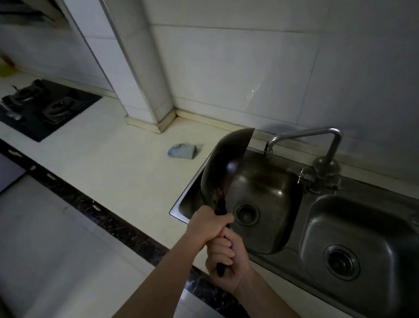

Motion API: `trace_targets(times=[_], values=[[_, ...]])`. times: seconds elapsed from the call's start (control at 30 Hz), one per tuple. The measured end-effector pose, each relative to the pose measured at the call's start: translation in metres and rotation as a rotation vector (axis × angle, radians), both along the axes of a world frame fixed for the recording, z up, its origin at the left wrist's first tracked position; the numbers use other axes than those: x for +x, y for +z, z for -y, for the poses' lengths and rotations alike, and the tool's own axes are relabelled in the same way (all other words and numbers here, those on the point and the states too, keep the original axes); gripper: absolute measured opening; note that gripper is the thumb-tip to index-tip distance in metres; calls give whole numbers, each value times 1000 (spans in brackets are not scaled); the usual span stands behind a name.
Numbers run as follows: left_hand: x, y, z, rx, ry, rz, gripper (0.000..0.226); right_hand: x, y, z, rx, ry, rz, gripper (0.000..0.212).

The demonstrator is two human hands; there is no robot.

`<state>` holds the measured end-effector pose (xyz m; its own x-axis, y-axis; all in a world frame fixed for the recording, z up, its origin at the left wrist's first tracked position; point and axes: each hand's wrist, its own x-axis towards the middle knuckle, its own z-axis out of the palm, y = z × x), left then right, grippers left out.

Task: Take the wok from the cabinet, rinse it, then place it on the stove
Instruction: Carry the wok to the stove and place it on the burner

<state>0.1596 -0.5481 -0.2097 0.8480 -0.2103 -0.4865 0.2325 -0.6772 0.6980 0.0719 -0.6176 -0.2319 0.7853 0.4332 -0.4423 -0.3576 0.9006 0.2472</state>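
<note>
Wok [224, 165] on edge over sink [271, 189], handle [220, 270] in left hand [207, 226] and right hand [233, 265]

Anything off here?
Nothing spilled or broken. The dark round metal wok is held on edge over the left steel sink basin, left hand and right hand gripping its handle; brownish marks near that joint. A crumpled blue cloth lies on the pale counter.

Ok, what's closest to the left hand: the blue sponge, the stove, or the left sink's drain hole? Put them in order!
1. Drain hole, just right of the left hand gripping the wok.
2. Blue sponge, on the counter behind.
3. Stove, far left.
</note>
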Motion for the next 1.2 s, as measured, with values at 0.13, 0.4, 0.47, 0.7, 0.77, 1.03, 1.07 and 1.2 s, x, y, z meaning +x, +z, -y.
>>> trace_targets(times=[0.13, 0.4, 0.47, 0.7, 0.77, 1.03, 1.07, 1.2], values=[[3, 5, -2, -72, -37, -18, 52, 2, 14, -2, -87, 9, -4, 33], [-7, 11, -28, -523, 27, -321, 25, 7, 39, -27, -763, 100, -71, 33], [-8, 11, -37, -587, 65, -394, 25, 8, 42, -39, -972, 111, -66, 32], [4, 14, -96, -656, 97, -483, 28, 11, 60, -96, -1494, 300, 102, 27], [9, 17, -120, -646, 111, -476, 30, 14, 67, -117, -1608, 358, 146, 25], [40, 33, -227, -816, 314, -464, 44, 44, 76, -221, -1689, 452, 314, 9], [45, 34, -240, -859, 374, -505, 43, 47, 74, -234, -1667, 481, 319, 6], [65, 32, -289, -908, 476, -530, 37, 73, 51, -277, -1812, 565, 366, 32]])
